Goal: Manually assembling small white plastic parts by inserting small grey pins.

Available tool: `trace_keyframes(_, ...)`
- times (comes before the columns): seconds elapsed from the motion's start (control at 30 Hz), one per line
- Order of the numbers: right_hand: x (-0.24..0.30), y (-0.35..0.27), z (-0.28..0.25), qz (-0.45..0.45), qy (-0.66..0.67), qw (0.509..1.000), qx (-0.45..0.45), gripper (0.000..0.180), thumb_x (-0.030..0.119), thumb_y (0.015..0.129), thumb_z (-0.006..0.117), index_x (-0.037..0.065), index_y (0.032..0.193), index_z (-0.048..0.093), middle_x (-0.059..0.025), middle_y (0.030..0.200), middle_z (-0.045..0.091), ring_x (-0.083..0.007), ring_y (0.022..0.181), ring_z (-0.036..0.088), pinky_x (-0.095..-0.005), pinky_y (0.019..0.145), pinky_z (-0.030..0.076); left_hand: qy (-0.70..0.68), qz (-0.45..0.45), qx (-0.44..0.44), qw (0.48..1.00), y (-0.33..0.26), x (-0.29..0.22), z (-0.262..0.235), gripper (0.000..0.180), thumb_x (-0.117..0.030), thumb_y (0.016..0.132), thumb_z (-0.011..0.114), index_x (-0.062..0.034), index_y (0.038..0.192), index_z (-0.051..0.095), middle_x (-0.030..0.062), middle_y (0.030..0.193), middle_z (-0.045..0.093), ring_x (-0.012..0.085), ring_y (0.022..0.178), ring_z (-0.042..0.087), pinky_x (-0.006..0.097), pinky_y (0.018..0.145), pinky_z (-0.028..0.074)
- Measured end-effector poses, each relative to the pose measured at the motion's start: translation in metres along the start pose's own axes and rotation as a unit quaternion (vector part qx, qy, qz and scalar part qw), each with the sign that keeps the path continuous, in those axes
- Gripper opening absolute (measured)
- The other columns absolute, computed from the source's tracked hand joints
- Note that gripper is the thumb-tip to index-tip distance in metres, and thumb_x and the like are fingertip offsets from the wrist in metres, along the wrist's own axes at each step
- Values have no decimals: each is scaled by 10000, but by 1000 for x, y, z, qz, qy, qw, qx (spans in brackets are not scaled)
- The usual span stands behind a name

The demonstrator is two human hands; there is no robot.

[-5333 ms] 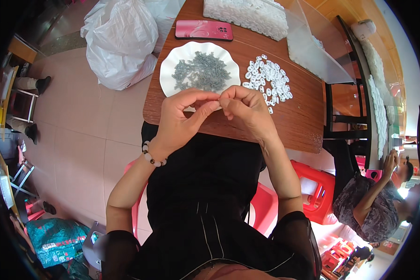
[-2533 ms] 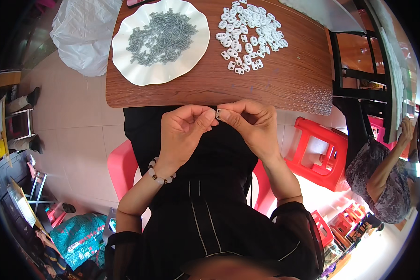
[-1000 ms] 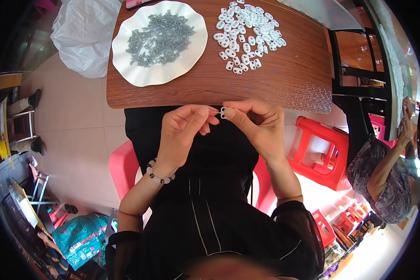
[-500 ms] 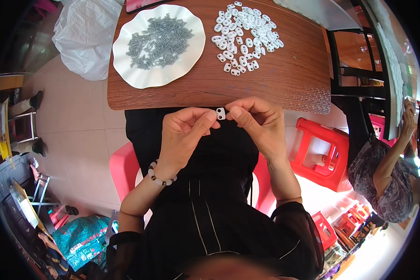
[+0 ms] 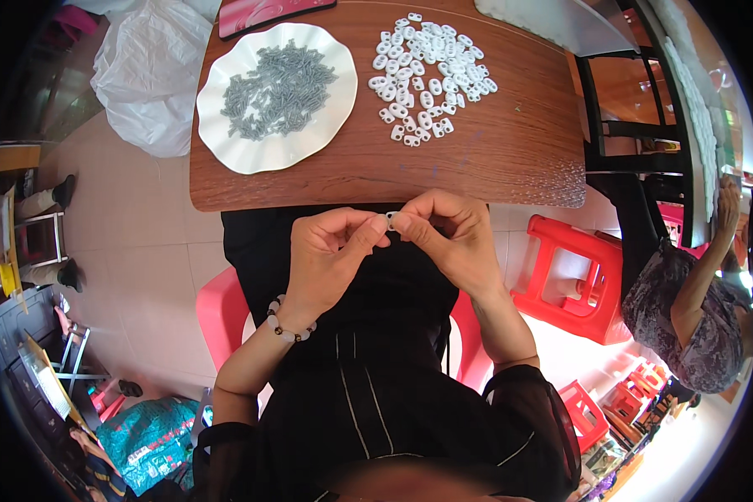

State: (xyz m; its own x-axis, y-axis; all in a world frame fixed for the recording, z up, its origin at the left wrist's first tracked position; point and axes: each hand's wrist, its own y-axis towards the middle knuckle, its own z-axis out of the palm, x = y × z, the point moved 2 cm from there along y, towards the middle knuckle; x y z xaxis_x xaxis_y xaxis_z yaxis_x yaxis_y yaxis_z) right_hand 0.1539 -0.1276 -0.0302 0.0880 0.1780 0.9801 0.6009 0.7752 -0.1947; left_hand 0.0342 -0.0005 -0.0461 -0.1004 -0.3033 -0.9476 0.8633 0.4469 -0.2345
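Note:
Between my hands, just off the table's near edge, is a small white plastic piece with two holes (image 5: 391,216). My left hand (image 5: 332,247) pinches it between thumb and forefinger from the left. From the right, the closed thumb and forefinger of my right hand (image 5: 453,243) press on it and cover part of it. Whether anything else sits in my right fingertips is hidden. Beyond my hands lies a loose pile of similar white two-holed pieces (image 5: 427,98). Left of that pile, a white wavy-rimmed plate (image 5: 326,138) holds a heap of thin grey spring-like pieces (image 5: 280,88).
The brown wooden table (image 5: 309,186) has a pink flat case (image 5: 268,15) at its far left. A white plastic bag (image 5: 151,84) stands beside it. Right of me is a red plastic stool (image 5: 569,280). Another person (image 5: 686,322) sits at the far right.
My right thumb and forefinger have closed onto the white piece from the right, covering more of it. The view has shifted slightly, so table and piles appear displaced.

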Motion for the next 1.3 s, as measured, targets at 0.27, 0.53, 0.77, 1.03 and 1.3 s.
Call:
trace_keyframes(0.27, 3, 3, -7, -7, 14, 1000, -9, 95, 80, 885, 664, -11, 856, 660, -13, 768, 645, -58, 707, 572, -203, 658, 464, -18, 1, 17, 1000, 11, -2, 7, 201, -141, 919, 627, 40, 999, 665, 81, 843, 686, 86, 747, 631, 202, 636, 482)
trace_keyframes(0.53, 17, 1, -37, -56, 119, 982, -138, 104, 99, 887, 656, 10, 832, 649, 12, 718, 603, -36, 673, 527, -183, 603, 401, 179, 112, 15, 977, 73, -40, 32, 172, -73, 873, 601, 7, 1022, 634, 130, 884, 673, 157, 705, 630, 265, 638, 492)
trace_keyframes(0.77, 27, -6, -46, -79, 135, 975, -158, 103, 102, 886, 656, 15, 832, 644, 9, 718, 599, -37, 670, 520, -178, 608, 391, 591, 223, 34, 775, 161, -65, 60, 245, -170, 776, 687, -38, 975, 633, 196, 918, 604, 339, 845, 621, 410, 742, 483)
trace_keyframes(1.03, 24, -5, -54, -84, 118, 980, -138, 114, 101, 880, 667, 4, 824, 644, 15, 729, 615, -32, 687, 542, -193, 647, 431, 642, 224, 55, 731, 179, -49, 61, 218, -186, 786, 678, -33, 941, 655, 150, 861, 639, 335, 841, 621, 429, 727, 481)
trace_keyframes(1.3, 24, -1, -54, -90, 142, 975, -145, 128, 119, 900, 641, 10, 834, 637, 8, 724, 600, -42, 680, 525, -192, 634, 415, 561, 219, 10, 798, 178, -54, 55, 193, -154, 885, 582, 3, 968, 660, 145, 856, 688, 261, 753, 658, 350, 664, 508)
